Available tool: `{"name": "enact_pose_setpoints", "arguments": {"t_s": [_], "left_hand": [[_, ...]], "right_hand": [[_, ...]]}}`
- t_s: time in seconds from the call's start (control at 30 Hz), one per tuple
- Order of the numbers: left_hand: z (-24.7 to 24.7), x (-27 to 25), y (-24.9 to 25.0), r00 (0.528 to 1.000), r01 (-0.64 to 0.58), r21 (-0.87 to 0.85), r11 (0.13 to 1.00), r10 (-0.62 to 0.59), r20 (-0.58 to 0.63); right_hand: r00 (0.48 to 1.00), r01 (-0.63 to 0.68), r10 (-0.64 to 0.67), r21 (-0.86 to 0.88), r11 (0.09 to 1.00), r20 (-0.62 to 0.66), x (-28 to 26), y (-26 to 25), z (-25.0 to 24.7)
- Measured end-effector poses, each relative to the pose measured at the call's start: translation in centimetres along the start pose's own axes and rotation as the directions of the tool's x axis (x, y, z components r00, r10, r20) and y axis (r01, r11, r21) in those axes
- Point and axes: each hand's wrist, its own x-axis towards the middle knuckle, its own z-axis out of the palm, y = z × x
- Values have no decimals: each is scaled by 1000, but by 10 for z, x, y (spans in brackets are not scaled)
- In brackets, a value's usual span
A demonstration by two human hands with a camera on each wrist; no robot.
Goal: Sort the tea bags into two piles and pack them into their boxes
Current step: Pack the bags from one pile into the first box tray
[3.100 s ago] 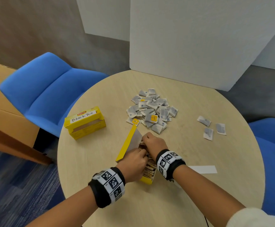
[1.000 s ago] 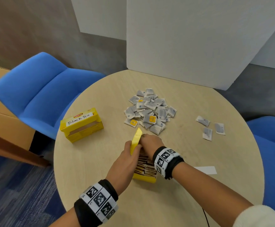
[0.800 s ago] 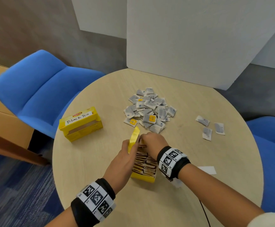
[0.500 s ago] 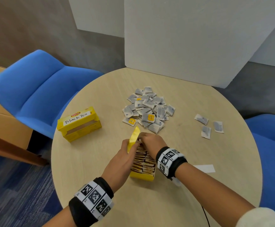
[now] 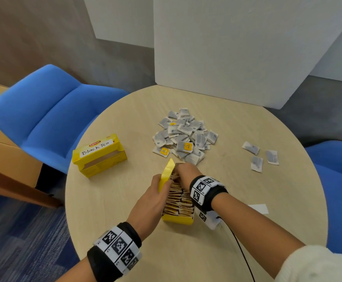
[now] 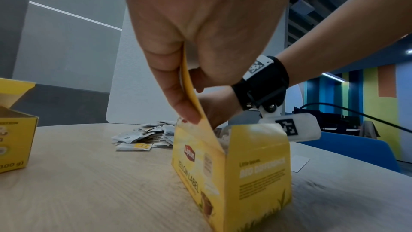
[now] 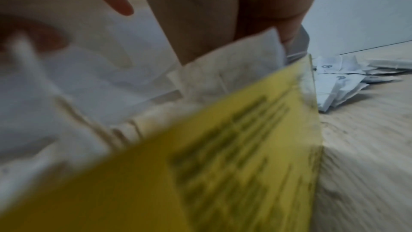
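An open yellow tea box (image 5: 178, 219) stands in front of me, packed with tan tea bags (image 5: 179, 200). My left hand (image 5: 162, 188) pinches its raised lid flap (image 5: 167, 173) between thumb and fingers (image 6: 187, 110), holding the flap nearly upright. My right hand (image 5: 183, 169) reaches into the far end of the box, fingers curled down onto a cream tea bag (image 7: 225, 70); its fingertips are hidden inside. A pile of grey tea bags (image 5: 184, 137) lies just beyond the box. The second yellow box, labelled Black Tea (image 5: 99, 155), stands open at the left.
Three loose grey tea bags (image 5: 257, 155) lie at the right of the round table (image 5: 247, 241). A white paper slip (image 5: 258, 208) sits near my right forearm. Blue chairs (image 5: 54, 119) flank the table. A white board (image 5: 237, 47) stands at its far edge.
The lid flap, earlier leaning open to the left, now stands nearly upright in my left hand. That hand has come out of the box. My right hand stays at the far end.
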Motion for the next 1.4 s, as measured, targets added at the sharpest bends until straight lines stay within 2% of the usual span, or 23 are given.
{"name": "enact_pose_setpoints", "arguments": {"t_s": [0.03, 0.17, 0.27, 0.37, 0.57, 0.73, 0.87, 1.03, 1.17, 1.3, 1.4], "left_hand": [[0, 0, -2, 1000, 18, 18, 1000, -19, 15], [3, -2, -2, 999, -48, 213, 976, 44, 21], [2, -4, -1, 996, -82, 180, 980, 87, -23], [4, -3, -3, 993, -89, 120, 989, 96, -61], [2, -2, -5, 997, -59, 166, 984, 67, -41], [1, 1, -8, 994, -102, 134, 986, 107, -32], [-1, 1, -11, 994, -107, 148, 983, 110, -10], [-8, -1, -10, 995, -98, 156, 983, 98, 4], [-9, 0, -10, 995, -99, 179, 979, 98, 14], [-7, 1, -8, 997, -74, 243, 967, 71, 22], [-7, 1, -8, 999, -48, 266, 963, 43, 21]], "right_hand": [[1000, -1, 1, 16, 1000, 6, 1, 1, -1], [1000, 4, -4, 24, 1000, -2, -2, 0, 2], [1000, -2, 1, -31, 1000, -21, -8, -8, 5], [995, 44, -50, -70, 997, -82, -16, -9, 2], [970, 110, -102, 22, 994, -218, -38, 2, -6], [972, 112, -114, -19, 993, -207, -43, -6, -8], [973, 126, -115, 40, 991, -199, -44, -12, -8], [942, 154, -92, 172, 973, -324, -54, 1, -11], [954, 123, -81, 132, 984, -290, -56, -1, -12], [971, 91, -85, 16, 996, -225, -52, -11, -11], [966, 95, -92, 2, 995, -241, -54, -12, -12]]}}
